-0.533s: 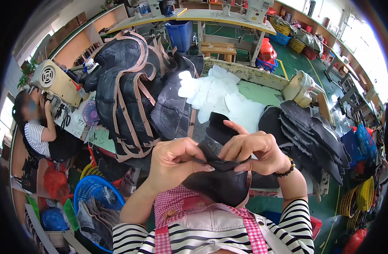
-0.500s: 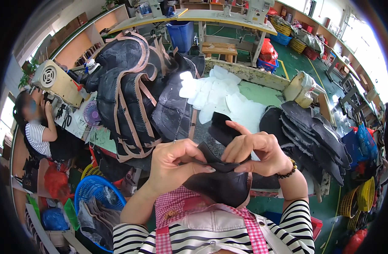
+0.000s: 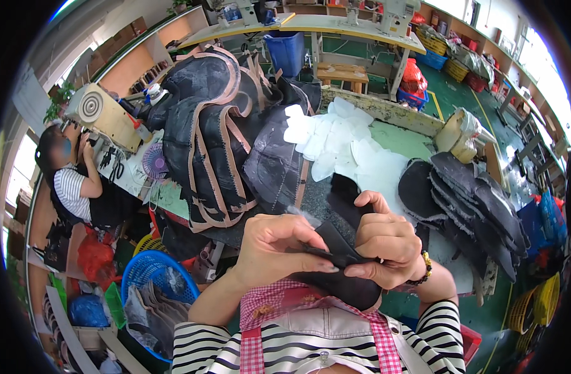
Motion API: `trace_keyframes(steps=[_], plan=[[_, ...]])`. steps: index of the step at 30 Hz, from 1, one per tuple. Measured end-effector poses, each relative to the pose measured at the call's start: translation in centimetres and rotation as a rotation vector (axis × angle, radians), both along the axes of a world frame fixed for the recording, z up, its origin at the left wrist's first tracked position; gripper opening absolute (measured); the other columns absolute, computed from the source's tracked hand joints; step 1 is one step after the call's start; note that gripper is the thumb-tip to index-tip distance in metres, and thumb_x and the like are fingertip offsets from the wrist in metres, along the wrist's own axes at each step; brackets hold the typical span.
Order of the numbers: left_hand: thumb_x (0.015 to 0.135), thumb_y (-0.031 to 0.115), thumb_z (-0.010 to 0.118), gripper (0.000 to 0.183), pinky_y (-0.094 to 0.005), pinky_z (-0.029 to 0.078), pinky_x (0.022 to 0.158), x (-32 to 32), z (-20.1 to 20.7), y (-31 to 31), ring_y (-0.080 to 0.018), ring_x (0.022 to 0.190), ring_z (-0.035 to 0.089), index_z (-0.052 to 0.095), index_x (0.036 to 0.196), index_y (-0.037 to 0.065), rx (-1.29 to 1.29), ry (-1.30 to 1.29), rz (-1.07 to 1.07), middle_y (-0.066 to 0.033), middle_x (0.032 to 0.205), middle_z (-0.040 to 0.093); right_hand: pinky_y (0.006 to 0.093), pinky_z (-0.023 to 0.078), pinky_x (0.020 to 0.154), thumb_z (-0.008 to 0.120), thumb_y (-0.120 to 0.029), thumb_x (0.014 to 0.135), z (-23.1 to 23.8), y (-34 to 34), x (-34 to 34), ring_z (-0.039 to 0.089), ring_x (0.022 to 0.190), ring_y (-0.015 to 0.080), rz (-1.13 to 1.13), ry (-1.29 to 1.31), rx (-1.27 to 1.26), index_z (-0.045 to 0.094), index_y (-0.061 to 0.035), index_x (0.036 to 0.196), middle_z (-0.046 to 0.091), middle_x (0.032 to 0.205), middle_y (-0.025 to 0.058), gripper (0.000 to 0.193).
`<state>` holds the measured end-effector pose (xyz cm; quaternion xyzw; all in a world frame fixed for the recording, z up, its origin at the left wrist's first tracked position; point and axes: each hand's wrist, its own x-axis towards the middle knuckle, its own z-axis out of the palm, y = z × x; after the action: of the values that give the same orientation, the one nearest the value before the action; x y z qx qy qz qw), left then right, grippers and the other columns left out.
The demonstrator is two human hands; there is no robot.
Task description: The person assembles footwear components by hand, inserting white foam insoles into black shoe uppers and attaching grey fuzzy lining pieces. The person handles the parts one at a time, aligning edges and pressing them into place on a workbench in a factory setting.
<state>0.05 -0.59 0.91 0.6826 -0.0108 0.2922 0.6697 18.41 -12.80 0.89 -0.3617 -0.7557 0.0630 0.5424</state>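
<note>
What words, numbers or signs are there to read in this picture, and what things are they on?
None: I can't read any word, number, label or sign here.
Black piece in the left hand and right hand: no lettering shows.
White pieces: no lettering shows.
Cream machine and far tables: any writing is too small or blurred.

Both hands [image 3: 276,243] pinching (thumbs [image 3: 363,270] nearly touching), forearms [image 3: 213,302] converging
</note>
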Motion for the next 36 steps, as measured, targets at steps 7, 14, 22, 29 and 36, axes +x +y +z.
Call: trace_keyframes(steps=[7, 14, 22, 29, 36], plan=[[0.056, -0.011, 0.086, 0.042, -0.025, 0.052, 0.069, -0.4, -0.4, -0.2, -0.0164, 0.079, 0.067, 0.065, 0.092, -0.005, -0.223, 0.029, -0.086, -0.0135, 0.084, 0.069, 0.0491, 0.032, 0.096, 0.081, -0.019, 0.075, -0.5, 0.2, 0.0, 0.052, 0.054, 0.0159, 0.109, 0.075, 0.025, 0.06, -0.0051, 0.068, 0.054, 0.064, 0.0012, 0.025], [0.068, -0.011, 0.079, 0.054, -0.021, 0.052, 0.067, -0.8, 0.3, -0.5, -0.0082, 0.077, 0.065, 0.057, 0.117, -0.004, -0.389, 0.037, -0.161, -0.0049, 0.085, 0.068, 0.0505, 0.031, 0.095, 0.08, -0.018, 0.075, -0.6, 0.5, -0.1, 0.053, 0.054, 0.0162, 0.174, 0.093, 0.036, 0.063, -0.0045, 0.069, 0.055, 0.063, 0.0011, 0.023], [0.067, -0.008, 0.081, 0.025, -0.0219, 0.05, 0.062, -0.6, -0.3, -0.7, -0.0123, 0.068, 0.065, 0.069, 0.088, -0.005, -0.148, -0.018, -0.086, -0.0098, 0.078, 0.069, 0.0457, 0.035, 0.089, 0.079, -0.016, 0.073, 0.4, 0.5, 0.1, 0.051, 0.053, 0.017, 0.177, 0.053, -0.044, 0.061, -0.0063, 0.067, 0.053, 0.06, 0.0007, 0.021], [0.077, 0.011, 0.078, 0.023, -0.0244, 0.045, 0.054, -2.2, -1.0, -3.0, -0.0154, 0.058, 0.057, 0.061, 0.082, -0.003, -0.067, -0.046, 0.289, -0.0126, 0.072, 0.062, 0.034, 0.037, 0.063, 0.077, -0.012, 0.071, 1.0, 1.2, -1.7, 0.045, 0.049, 0.0216, 0.032, -0.035, -0.032, 0.051, -0.0083, 0.062, 0.044, 0.056, 0.0018, 0.028], [0.076, 0.008, 0.077, 0.02, -0.0213, 0.036, 0.063, -1.5, -2.6, -0.6, -0.0084, 0.068, 0.048, 0.061, 0.083, 0.001, -0.305, -0.008, 0.36, -0.0015, 0.077, 0.056, 0.0336, 0.036, 0.063, 0.077, -0.021, 0.079, -2.2, -0.4, 2.2, 0.043, 0.05, 0.023, -0.009, -0.024, -0.283, 0.048, -0.0072, 0.06, 0.041, 0.054, 0.0017, 0.036]])
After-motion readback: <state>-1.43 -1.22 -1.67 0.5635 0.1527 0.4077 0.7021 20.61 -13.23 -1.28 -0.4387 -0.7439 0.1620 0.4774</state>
